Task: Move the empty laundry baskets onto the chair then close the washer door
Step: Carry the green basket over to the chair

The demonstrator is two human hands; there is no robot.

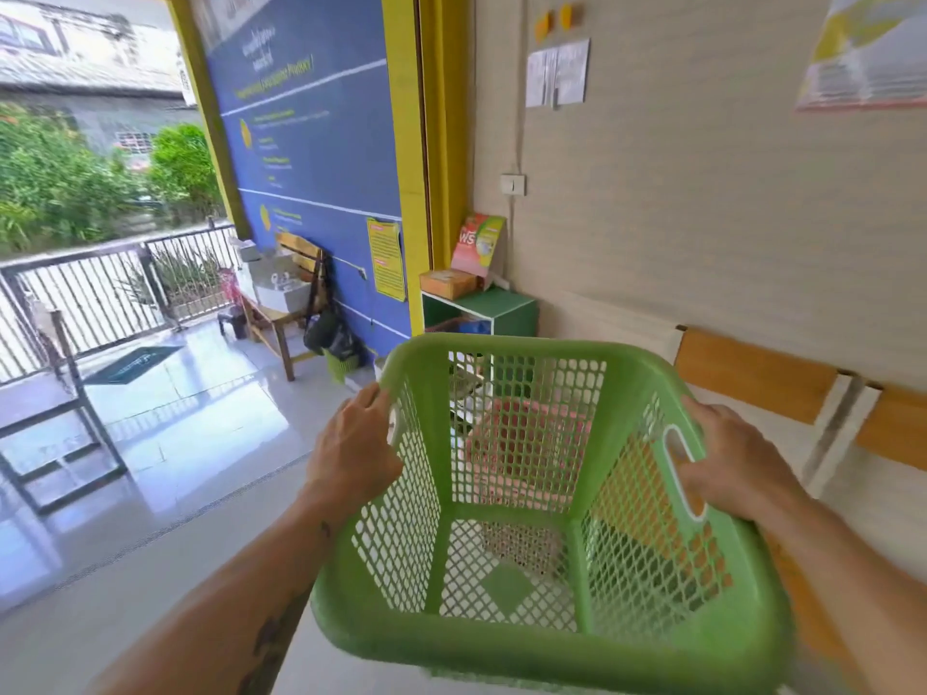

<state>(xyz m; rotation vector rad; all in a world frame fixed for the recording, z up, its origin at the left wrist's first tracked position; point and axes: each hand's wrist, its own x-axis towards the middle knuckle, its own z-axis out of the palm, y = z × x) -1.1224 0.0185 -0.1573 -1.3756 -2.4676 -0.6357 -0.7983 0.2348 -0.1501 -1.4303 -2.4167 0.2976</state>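
I have the green laundry basket [542, 499] carried low at centre frame, left hand [356, 453] closed over its rim, right hand [727, 464] hooked through the handle slot; empty stiff mesh plastic, likely light, with a pink basket [526, 443] showing beyond.

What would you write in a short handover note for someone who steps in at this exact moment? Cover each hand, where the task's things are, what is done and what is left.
Left hand: gripping the left rim of the green basket.
Right hand: gripping its right side at the handle slot.
The green basket is empty, held in the air and tilted toward the wall. A pink basket shows through its mesh, lower down and ahead. A wooden bench seat runs along the wall on the right.
Done: green basket picked up.
Left: set it on the seat, move any other baskets, then close the washer door; the washer is not in view.
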